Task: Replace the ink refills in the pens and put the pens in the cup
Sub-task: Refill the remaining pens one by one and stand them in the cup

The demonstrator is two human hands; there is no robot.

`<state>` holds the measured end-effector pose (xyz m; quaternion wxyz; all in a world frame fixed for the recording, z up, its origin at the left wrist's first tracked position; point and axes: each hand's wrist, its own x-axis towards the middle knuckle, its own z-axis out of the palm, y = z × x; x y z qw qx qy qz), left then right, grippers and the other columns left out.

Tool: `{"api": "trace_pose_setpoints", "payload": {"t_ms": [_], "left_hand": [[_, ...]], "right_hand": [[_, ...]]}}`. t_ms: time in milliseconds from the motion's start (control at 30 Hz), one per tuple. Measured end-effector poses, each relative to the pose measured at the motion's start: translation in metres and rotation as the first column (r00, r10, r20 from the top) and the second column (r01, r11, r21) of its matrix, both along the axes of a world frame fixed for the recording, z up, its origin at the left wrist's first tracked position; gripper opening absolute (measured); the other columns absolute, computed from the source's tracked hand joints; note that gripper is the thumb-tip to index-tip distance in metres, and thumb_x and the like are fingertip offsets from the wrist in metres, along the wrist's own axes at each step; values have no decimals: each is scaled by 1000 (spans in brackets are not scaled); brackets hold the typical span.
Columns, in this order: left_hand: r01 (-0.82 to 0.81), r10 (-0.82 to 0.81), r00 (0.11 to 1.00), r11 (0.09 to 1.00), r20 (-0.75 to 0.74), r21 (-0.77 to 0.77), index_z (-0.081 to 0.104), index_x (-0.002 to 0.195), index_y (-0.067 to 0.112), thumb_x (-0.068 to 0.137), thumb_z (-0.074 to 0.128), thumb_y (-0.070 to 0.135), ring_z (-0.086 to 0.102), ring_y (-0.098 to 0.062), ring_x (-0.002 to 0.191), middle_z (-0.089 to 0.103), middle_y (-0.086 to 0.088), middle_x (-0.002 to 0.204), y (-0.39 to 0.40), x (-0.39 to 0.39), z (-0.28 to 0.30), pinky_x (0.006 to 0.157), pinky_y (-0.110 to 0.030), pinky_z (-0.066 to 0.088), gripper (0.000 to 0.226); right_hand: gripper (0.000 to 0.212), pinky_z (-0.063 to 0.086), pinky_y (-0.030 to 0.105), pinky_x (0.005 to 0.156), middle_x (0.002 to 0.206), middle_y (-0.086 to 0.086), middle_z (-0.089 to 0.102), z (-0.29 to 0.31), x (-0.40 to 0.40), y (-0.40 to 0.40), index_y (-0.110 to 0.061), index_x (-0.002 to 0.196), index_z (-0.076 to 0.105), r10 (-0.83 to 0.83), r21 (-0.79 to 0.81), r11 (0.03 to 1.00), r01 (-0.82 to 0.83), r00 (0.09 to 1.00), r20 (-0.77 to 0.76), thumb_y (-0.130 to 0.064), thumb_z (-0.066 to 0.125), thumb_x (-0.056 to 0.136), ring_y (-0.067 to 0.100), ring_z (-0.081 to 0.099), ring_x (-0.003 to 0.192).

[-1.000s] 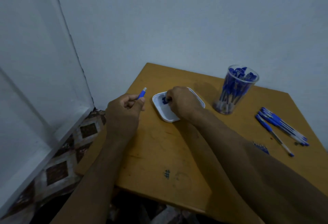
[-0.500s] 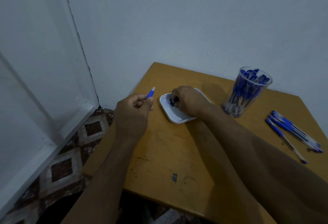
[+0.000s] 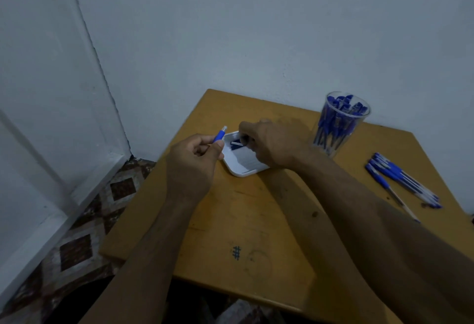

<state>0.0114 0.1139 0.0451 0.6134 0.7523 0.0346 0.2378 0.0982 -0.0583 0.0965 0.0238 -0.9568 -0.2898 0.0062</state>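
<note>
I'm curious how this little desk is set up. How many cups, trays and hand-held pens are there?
Clear plastic cup, full of blue pens: 1
White plastic tray with rounded corners: 1
Blue pen gripped in the left hand: 1
Total: 3

The left hand (image 3: 192, 162) grips a blue pen (image 3: 220, 136), tip up. Just beside it, the right hand (image 3: 269, 141) reaches curled fingers into a white tray (image 3: 241, 167); whether they hold anything cannot be told.

The right hand (image 3: 272, 144) has lifted off the white tray (image 3: 243, 167). It now pinches a small dark piece (image 3: 236, 143), whose kind I cannot tell.
</note>
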Motion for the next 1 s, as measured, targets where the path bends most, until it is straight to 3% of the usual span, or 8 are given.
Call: {"api": "trace_pose_setpoints", "payload": {"t_ms": [67,167,267,367,467,567,800,1000], "left_hand": [[28,-29,1000,999,12,20,72,103,23,97,70,22,59,-7,53,74,2,75,-8,-1,-2,56,-42,55,7],[64,-65,998,997,3,41,74,110,16,98,68,24,59,-5,54,75,2,77,-20,-2,-2,54,-34,54,16],[113,-113,994,993,0,14,75,108,12,97,70,22,59,-6,52,75,0,75,-40,-6,1,53,-31,52,16],[209,-210,977,977,-23,-32,74,105,11,94,72,19,59,-7,53,75,-4,75,-63,-13,0,54,-32,51,14],[314,-315,948,949,-43,-40,75,102,18,93,73,17,59,-4,55,74,-6,75,-82,-22,-3,55,-26,49,9],[386,-386,921,923,-50,-13,74,101,23,93,72,14,60,-2,56,74,-3,75,-98,-31,-5,57,-19,51,12],[484,-486,865,874,-123,-43,72,98,31,93,71,15,56,-7,55,74,-4,79,-126,-40,-10,54,-24,50,17],[524,-523,845,851,-113,-25,73,99,32,93,72,17,60,-16,60,75,-5,78,-133,-43,-14,55,-31,51,16]], "right_hand": [[28,29,15,55,99,-10,57,12,-11,-13,-27,115,65,10,22,1000,-10,1000,-22,-7,56,98,4,45,76],[29,44,12,72,100,-13,70,21,-24,-41,-27,110,77,13,200,980,4,997,-82,-8,60,96,1,56,84],[22,43,5,70,88,-19,65,20,-42,-76,-19,105,78,-4,388,921,37,996,-86,-6,74,88,-10,58,77],[16,42,7,72,89,-25,62,13,-61,-100,-23,105,78,-88,536,836,117,993,-79,-21,76,90,-15,58,84],[16,47,14,68,88,-18,66,1,-80,-117,-20,104,79,-144,676,718,164,986,-86,-28,71,92,-4,60,79],[15,59,41,62,84,-1,74,-7,-99,-133,-11,97,78,-218,809,512,290,954,-204,-22,68,96,14,68,67],[17,61,38,59,89,15,76,-17,-130,-158,3,109,64,-110,898,141,417,908,-405,-9,53,104,34,73,76],[18,61,46,65,94,20,76,-22,-137,-163,1,112,59,-59,896,33,443,896,-441,-14,51,105,43,73,83]]}}
